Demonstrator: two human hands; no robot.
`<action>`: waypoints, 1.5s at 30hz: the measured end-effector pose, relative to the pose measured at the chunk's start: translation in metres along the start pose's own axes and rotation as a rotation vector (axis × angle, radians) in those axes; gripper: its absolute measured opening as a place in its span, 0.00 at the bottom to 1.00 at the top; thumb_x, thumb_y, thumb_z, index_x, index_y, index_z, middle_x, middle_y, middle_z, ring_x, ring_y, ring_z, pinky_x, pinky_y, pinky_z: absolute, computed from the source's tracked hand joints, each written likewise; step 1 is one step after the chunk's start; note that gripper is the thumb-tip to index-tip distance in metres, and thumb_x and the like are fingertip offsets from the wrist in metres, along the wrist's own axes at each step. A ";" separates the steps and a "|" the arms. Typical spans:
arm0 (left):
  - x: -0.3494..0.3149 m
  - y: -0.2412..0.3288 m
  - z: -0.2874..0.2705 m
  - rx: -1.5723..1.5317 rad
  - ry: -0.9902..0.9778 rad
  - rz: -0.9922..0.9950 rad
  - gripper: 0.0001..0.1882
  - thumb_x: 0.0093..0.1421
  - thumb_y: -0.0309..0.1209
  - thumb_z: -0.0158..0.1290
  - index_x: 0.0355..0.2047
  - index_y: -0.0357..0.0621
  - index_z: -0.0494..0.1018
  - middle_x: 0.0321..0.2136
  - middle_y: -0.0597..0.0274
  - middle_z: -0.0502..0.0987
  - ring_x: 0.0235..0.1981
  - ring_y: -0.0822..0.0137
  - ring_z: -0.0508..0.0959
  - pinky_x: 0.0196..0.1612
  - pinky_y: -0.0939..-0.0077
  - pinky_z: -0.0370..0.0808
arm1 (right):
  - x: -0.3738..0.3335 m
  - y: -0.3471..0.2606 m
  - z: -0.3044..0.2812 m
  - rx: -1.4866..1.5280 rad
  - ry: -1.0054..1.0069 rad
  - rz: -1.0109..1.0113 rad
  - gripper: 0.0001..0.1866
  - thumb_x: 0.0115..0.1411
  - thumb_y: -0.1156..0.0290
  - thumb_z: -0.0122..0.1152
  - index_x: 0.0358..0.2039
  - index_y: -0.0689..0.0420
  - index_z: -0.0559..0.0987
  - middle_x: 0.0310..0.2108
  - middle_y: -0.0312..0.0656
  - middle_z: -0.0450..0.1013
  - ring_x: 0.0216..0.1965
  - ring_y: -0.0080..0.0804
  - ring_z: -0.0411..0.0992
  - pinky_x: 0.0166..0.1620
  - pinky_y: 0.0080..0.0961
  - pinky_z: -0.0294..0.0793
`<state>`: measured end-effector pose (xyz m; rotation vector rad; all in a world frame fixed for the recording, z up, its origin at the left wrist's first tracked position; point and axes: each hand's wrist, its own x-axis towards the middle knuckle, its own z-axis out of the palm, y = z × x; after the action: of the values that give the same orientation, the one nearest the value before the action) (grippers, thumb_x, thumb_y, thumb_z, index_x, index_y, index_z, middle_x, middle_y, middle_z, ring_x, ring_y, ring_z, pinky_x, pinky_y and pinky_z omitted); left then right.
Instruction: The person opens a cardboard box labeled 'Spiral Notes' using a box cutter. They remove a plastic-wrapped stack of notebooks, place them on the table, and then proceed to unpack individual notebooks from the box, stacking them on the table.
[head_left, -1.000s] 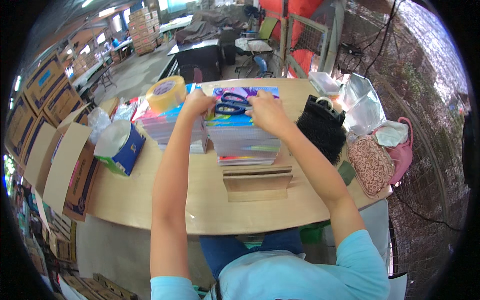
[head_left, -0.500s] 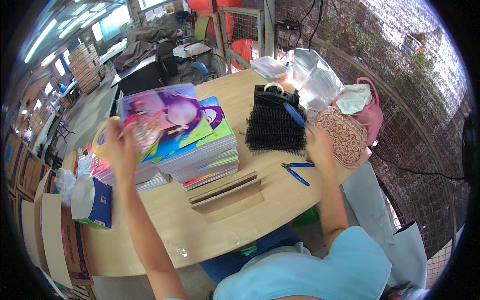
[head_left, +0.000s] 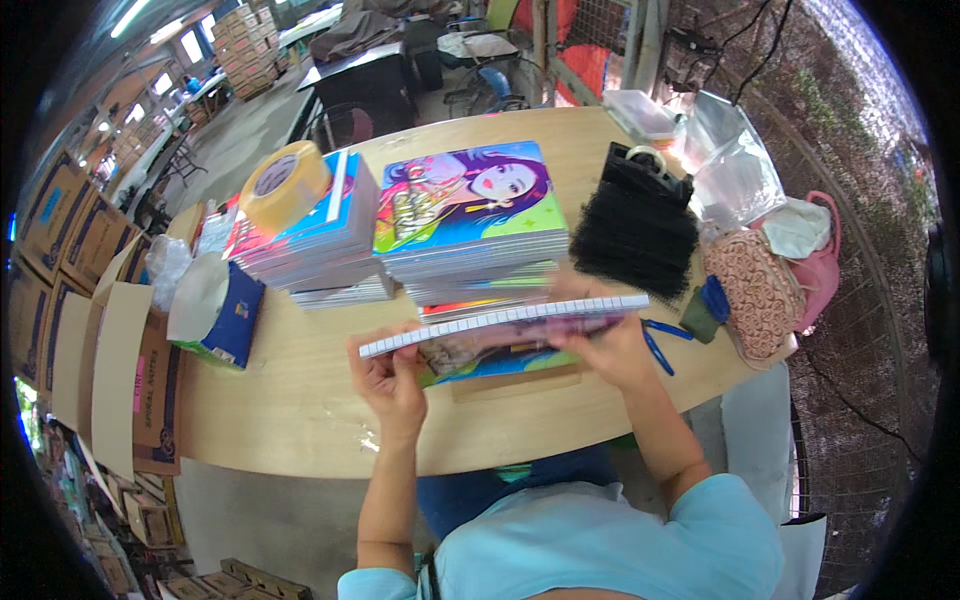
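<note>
Both of my hands grip one unbound notebook point(head_left: 500, 345) above the table's front part. It is tilted, with a long white edge showing a row of marks on top and a colourful cover below. My left hand point(head_left: 392, 385) closes on its left end, thumb on the near side. My right hand point(head_left: 612, 352) pinches it near the right end; some fingers are hidden and blurred. Behind it stands a pile of notebooks point(head_left: 470, 205) with a cartoon figure on the cover. A folded cardboard strip point(head_left: 520, 384) lies partly hidden beneath.
To the left, a tape roll point(head_left: 285, 187) lies on another notebook stack point(head_left: 345, 225), near a blue box point(head_left: 232, 315) and an open carton point(head_left: 120, 370). At right are black spiral coils point(head_left: 635, 235), a tape dispenser point(head_left: 650, 175), blue-handled nippers point(head_left: 657, 348) and a patterned pouch point(head_left: 750, 290).
The notebook has come off the pile toward me and is tilted edge-up. My right hand has let go of a blue item and holds the notebook too. The view has shifted left.
</note>
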<state>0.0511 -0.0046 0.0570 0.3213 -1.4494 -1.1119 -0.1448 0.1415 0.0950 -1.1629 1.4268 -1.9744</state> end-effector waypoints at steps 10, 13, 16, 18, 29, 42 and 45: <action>-0.005 -0.032 -0.066 0.148 -0.104 -0.389 0.10 0.56 0.20 0.54 0.39 0.37 0.69 0.32 0.62 0.76 0.32 0.75 0.74 0.37 0.83 0.69 | 0.023 0.018 0.063 -0.230 -0.227 -0.106 0.12 0.54 0.70 0.64 0.38 0.62 0.78 0.27 0.46 0.76 0.28 0.22 0.71 0.35 0.23 0.70; -0.015 -0.049 -0.075 0.154 -0.073 -0.446 0.11 0.56 0.20 0.54 0.40 0.37 0.69 0.33 0.63 0.76 0.32 0.75 0.73 0.38 0.83 0.69 | 0.024 0.025 0.068 -0.267 -0.277 -0.016 0.13 0.54 0.68 0.63 0.37 0.61 0.78 0.26 0.48 0.76 0.26 0.26 0.70 0.34 0.25 0.69; -0.022 -0.059 -0.070 0.132 -0.113 -0.498 0.12 0.57 0.21 0.53 0.42 0.36 0.68 0.37 0.61 0.74 0.37 0.72 0.72 0.42 0.80 0.68 | 0.022 0.030 0.065 -0.322 -0.279 0.044 0.12 0.53 0.68 0.64 0.35 0.61 0.79 0.26 0.47 0.75 0.26 0.28 0.70 0.34 0.26 0.69; -0.030 -0.063 -0.067 0.162 -0.227 -0.562 0.15 0.59 0.25 0.51 0.47 0.36 0.66 0.44 0.56 0.72 0.45 0.66 0.71 0.49 0.74 0.66 | 0.017 0.031 0.049 -0.361 -0.268 0.110 0.10 0.52 0.69 0.64 0.32 0.61 0.79 0.28 0.46 0.76 0.28 0.29 0.71 0.35 0.27 0.69; -0.067 -0.041 0.003 -0.053 -0.046 -0.560 0.36 0.57 0.41 0.55 0.60 0.39 0.52 0.49 0.59 0.63 0.50 0.66 0.63 0.56 0.73 0.57 | -0.046 0.113 -0.044 -0.174 -0.111 0.244 0.30 0.53 0.64 0.64 0.54 0.59 0.65 0.49 0.45 0.67 0.52 0.31 0.64 0.54 0.29 0.62; -0.080 -0.036 -0.044 0.154 -0.051 -0.376 0.36 0.58 0.44 0.54 0.58 0.36 0.54 0.46 0.58 0.63 0.49 0.67 0.63 0.54 0.74 0.58 | -0.057 0.066 -0.219 -1.684 0.698 0.154 0.18 0.48 0.72 0.63 0.42 0.54 0.74 0.40 0.43 0.66 0.44 0.44 0.65 0.45 0.38 0.67; -0.080 -0.037 -0.046 0.155 -0.042 -0.387 0.37 0.58 0.44 0.54 0.60 0.38 0.52 0.47 0.58 0.62 0.49 0.67 0.62 0.55 0.73 0.58 | -0.044 0.062 -0.223 -1.437 0.789 -0.216 0.15 0.47 0.78 0.60 0.39 0.56 0.76 0.35 0.43 0.70 0.40 0.40 0.68 0.43 0.34 0.67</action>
<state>0.0964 0.0163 -0.0289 0.7147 -1.5540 -1.3207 -0.3118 0.2743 -0.0040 -0.9394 3.5343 -1.3525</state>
